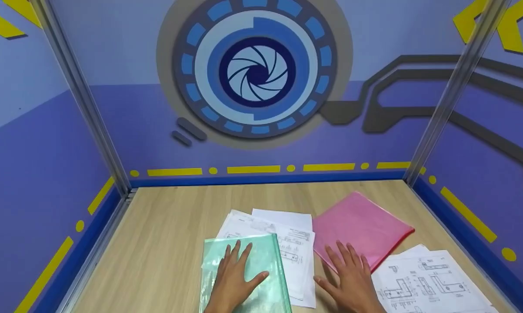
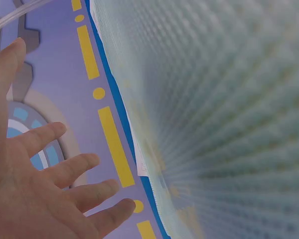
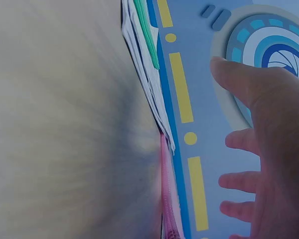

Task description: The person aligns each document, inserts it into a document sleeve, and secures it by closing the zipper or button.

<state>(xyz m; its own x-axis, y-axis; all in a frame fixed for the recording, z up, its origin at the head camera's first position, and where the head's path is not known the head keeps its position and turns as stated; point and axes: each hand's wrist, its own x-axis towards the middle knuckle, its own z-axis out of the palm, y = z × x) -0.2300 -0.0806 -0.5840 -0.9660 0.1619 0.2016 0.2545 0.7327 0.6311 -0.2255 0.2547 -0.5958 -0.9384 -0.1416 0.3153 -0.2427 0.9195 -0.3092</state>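
My left hand [image 1: 235,280] is spread above a translucent green plastic folder [image 1: 268,258], holding nothing. In the left wrist view its fingers [image 2: 74,169] stand apart from the folder's ribbed surface [image 2: 229,119]. My right hand [image 1: 350,282], also spread and holding nothing, hovers over the table by the lower corner of a pink plastic folder [image 1: 359,224]. The right wrist view shows those fingers [image 3: 239,181] away from the tabletop. Printed sheets with technical drawings [image 1: 302,261] lie partly under the green folder. Whether anything is inside either folder is unclear.
More drawing sheets [image 1: 435,278] lie at the right front, beside the pink folder. The wooden table [image 1: 157,230] is bounded by a patterned back wall [image 1: 135,126] and side walls, with metal posts [image 1: 85,100] at the corners.
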